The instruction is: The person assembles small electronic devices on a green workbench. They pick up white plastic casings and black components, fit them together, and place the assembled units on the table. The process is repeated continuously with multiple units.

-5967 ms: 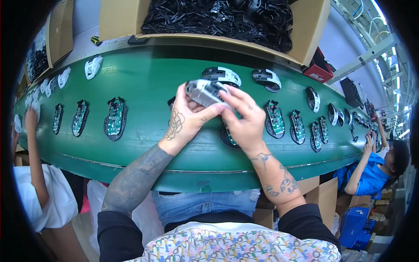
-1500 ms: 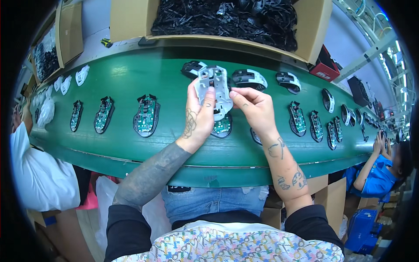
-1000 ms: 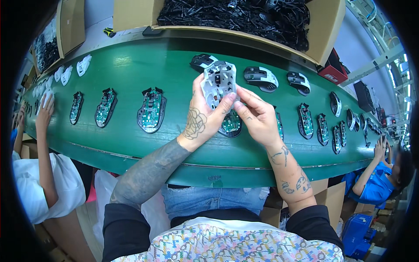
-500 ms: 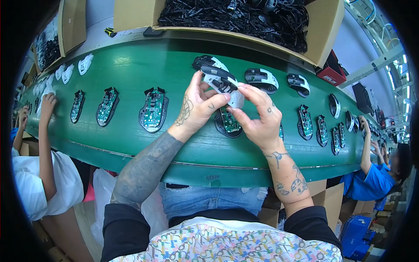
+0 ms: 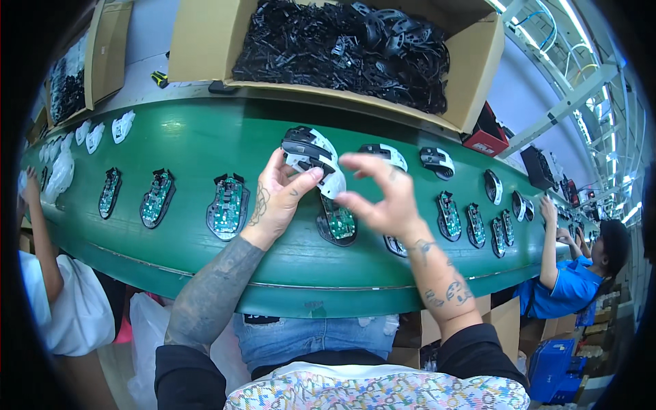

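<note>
My left hand [image 5: 277, 201] grips a black-and-white computer mouse shell [image 5: 333, 183], its thumb on the inner side and its fingers behind. My right hand [image 5: 386, 198] is just right of the shell, thumb and fingers apart, with nothing visible in it. Under the shell, partly hidden, lies a mouse base with a green circuit board [image 5: 339, 224]. Another mouse base [image 5: 396, 246] is mostly covered by the right hand. Beyond the hands sits a black-and-white mouse shell [image 5: 384, 154], with a similar shell [image 5: 437, 162] to its right.
Mouse bases with boards [image 5: 227, 208] line the green belt [image 5: 273, 273] on both sides. White shell parts [image 5: 123, 127] lie far left. A cardboard box [image 5: 471, 89] of black plastic parts stands behind. Co-workers reach in at left and right, one in a blue shirt [image 5: 562, 287].
My right hand has let go of the shell and moved slightly away, fingers spreading. My left hand still holds the shell. The whole view has shifted, showing more of the box.
</note>
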Tool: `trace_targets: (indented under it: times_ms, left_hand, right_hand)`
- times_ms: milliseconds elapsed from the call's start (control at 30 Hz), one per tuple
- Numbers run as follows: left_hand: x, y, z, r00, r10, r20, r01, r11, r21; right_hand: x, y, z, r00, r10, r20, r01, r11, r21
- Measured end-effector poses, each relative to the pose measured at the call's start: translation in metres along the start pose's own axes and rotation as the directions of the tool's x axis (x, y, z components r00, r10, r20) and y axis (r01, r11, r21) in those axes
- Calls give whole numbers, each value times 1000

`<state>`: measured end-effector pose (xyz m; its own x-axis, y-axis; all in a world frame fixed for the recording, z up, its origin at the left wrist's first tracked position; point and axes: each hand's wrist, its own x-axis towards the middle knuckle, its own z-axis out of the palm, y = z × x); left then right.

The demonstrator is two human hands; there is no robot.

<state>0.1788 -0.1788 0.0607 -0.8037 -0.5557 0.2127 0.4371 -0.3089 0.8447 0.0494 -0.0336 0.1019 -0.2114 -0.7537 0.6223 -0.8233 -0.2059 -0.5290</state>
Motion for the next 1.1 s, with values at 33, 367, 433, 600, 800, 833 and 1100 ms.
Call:
trace_targets:
  times_ms: [33, 367, 433, 600, 800, 833, 1100]
  left_hand:
    - [2, 3, -1, 1000, 2, -4, -2, 1000, -2]
    - [5, -1, 1, 999, -6, -48, 4, 1000, -28]
    - [5, -4, -4, 997, 14, -74, -15, 1000, -12]
    - [5, -4, -5, 996, -2, -84, 4, 1000, 24]
    - [2, -5, -5, 990, -63, -128, 75, 992, 97]
    - [1, -4, -2, 989, -52, -140, 66, 993, 100]
    - [-6, 2, 5, 987, -154, -36, 158, 954, 254]
  right_hand:
    - [15, 7, -10, 998, 40, -41, -41, 999, -15]
    - [142, 197, -124, 839, 375, -393, -533, 428, -730]
    - [145, 194, -122, 824, 443, -354, -544, 441, -714]
    - [122, 163, -138, 821, 259, -509, -559, 545, -625]
    - [52, 42, -98, 710, 666, -227, -336, 605, 722]
    - [39, 30, -84, 744, 643, -181, -341, 599, 724]
    - [-16, -3, -10, 855, 513, 81, -365, 483, 796]
